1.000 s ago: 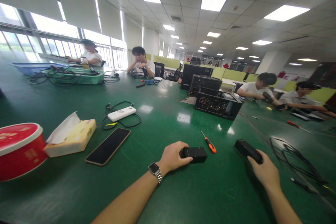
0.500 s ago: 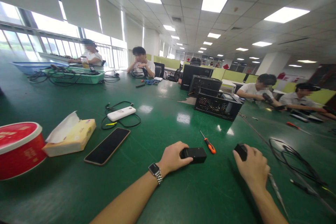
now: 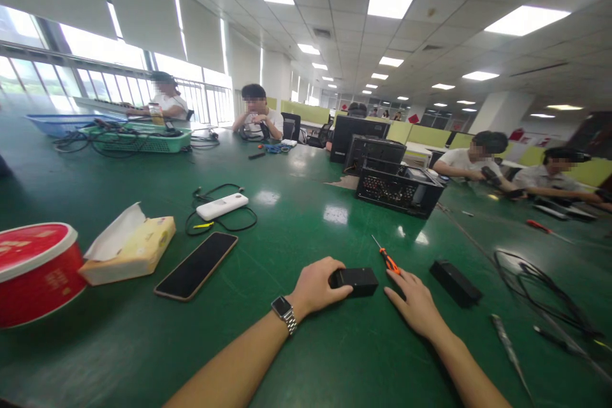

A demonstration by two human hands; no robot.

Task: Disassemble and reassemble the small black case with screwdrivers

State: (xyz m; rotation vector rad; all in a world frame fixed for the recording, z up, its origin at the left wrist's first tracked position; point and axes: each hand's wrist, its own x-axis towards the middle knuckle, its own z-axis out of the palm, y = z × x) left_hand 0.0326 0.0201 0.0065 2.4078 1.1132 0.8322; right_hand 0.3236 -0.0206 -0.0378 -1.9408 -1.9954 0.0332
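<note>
My left hand (image 3: pixel 318 287) is closed round the left end of a black box (image 3: pixel 361 281) on the green tabletop. To its right, my right hand (image 3: pixel 415 301) is open, thumb and fingers apart, with its fingertips at the orange handle of a small screwdriver (image 3: pixel 391 261). The screwdriver's thin shaft points up and to the left. A second black block (image 3: pixel 455 282) lies untouched beyond my right hand. Further right on the table is a slim tool with a clear handle (image 3: pixel 504 338).
Left: red tub (image 3: pixel 38 274), tissue pack (image 3: pixel 131 248), phone (image 3: pixel 196 266), white device (image 3: pixel 222 206) with cable. Right: black cables (image 3: pixel 535 287). Farther off: open computer case (image 3: pixel 399 190), green basket (image 3: pixel 138 139), red screwdriver (image 3: pixel 540 226) and several seated people.
My right hand has let go of the second black block, which now lies on the table, and has moved left to the orange screwdriver. My left hand has stayed on its box.
</note>
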